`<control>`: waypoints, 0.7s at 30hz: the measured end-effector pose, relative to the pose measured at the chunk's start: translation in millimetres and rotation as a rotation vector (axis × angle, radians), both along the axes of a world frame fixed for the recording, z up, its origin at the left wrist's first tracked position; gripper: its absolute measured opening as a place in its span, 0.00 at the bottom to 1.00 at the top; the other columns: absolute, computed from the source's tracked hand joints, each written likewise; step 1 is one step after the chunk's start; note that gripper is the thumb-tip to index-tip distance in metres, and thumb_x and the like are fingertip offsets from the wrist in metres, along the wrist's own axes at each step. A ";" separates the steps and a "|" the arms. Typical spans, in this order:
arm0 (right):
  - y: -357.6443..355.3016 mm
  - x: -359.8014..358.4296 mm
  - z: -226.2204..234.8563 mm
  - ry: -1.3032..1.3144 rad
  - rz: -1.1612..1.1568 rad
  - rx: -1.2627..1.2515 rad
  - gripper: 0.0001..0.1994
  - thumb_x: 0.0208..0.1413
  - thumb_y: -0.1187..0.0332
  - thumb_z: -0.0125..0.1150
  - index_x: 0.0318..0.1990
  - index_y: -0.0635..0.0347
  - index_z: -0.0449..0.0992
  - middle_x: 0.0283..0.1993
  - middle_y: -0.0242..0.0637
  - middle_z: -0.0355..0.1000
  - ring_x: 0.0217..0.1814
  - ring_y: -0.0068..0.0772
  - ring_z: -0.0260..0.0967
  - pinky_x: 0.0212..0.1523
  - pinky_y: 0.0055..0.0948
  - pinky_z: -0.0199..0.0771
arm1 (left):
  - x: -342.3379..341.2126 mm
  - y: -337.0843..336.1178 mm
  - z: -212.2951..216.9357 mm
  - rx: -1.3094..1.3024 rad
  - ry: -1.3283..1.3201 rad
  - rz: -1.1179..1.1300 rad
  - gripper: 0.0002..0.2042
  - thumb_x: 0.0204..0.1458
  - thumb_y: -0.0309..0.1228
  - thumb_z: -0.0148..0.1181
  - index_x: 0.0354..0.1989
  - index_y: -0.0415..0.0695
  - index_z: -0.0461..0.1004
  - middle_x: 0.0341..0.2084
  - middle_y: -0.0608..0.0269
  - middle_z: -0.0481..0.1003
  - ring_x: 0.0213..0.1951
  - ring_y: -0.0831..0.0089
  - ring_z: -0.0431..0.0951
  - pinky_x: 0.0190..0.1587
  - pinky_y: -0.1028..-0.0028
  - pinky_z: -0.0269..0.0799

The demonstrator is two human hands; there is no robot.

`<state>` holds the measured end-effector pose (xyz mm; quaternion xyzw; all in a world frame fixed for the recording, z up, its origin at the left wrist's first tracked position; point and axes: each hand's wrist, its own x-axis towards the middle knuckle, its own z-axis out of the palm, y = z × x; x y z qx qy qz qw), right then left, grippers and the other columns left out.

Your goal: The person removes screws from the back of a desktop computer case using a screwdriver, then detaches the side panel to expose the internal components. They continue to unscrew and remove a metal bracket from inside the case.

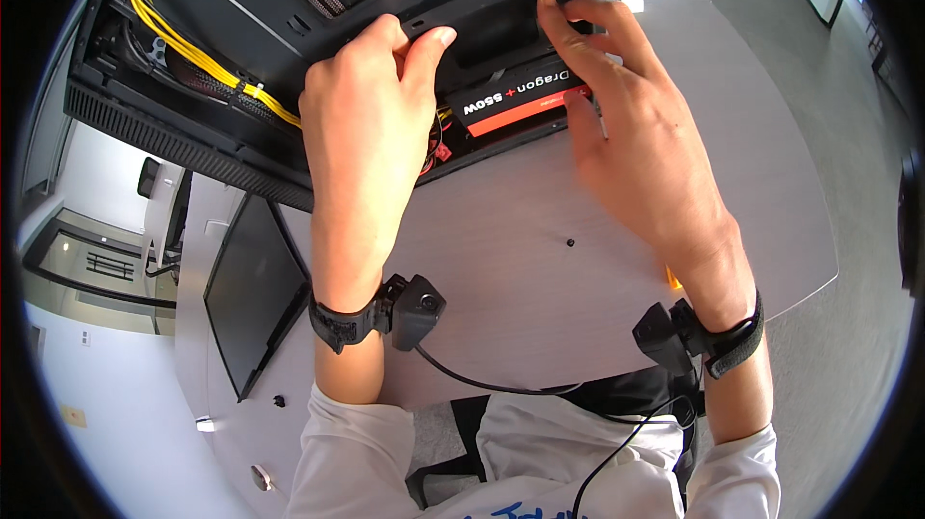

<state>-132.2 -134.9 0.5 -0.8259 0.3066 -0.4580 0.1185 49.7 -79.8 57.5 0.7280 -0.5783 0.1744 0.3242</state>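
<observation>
A black computer case (183,133) lies at the top of the view with its inside showing. My left hand (371,105) is closed at the left end of a black metal panel (496,27), its thumb and index finger bent at the edge. The panel sits tilted over a power supply (511,105) with a black and red label. My right hand (641,114) grips the panel's right end, index fingertip on its upper corner and thumb low beside the power supply. Parts of the curled fingers are hidden.
Yellow cables (193,52) run along the case's left side. A small black screw (570,242) lies on the table (501,278) before me. A dark flat panel (255,288) lies to the left. An orange object (673,277) shows partly under my right wrist.
</observation>
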 end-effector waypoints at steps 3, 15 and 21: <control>-1.7 -0.9 -1.2 -0.003 -0.005 -0.003 0.35 0.54 0.89 0.58 0.71 0.52 0.72 0.62 0.41 0.70 0.57 0.49 0.75 0.56 0.39 0.80 | -0.2 1.7 1.0 0.017 0.017 -0.010 0.20 0.61 0.38 0.69 0.24 0.36 0.72 0.13 0.51 0.73 0.19 0.50 0.78 0.25 0.62 0.73; -12.5 -4.0 11.0 -0.200 0.057 0.089 0.30 0.59 0.86 0.54 0.68 0.50 0.76 0.56 0.40 0.80 0.57 0.39 0.80 0.56 0.35 0.82 | 1.3 2.9 3.8 0.042 0.048 -0.020 0.19 0.60 0.38 0.69 0.25 0.36 0.73 0.12 0.51 0.74 0.19 0.52 0.79 0.24 0.63 0.72; -9.5 2.2 11.3 -0.173 0.022 0.072 0.29 0.60 0.86 0.53 0.67 0.50 0.77 0.57 0.43 0.80 0.56 0.40 0.80 0.55 0.35 0.83 | 6.5 1.9 -1.1 0.008 0.015 -0.031 0.19 0.59 0.36 0.70 0.25 0.35 0.72 0.13 0.48 0.72 0.19 0.48 0.77 0.23 0.62 0.70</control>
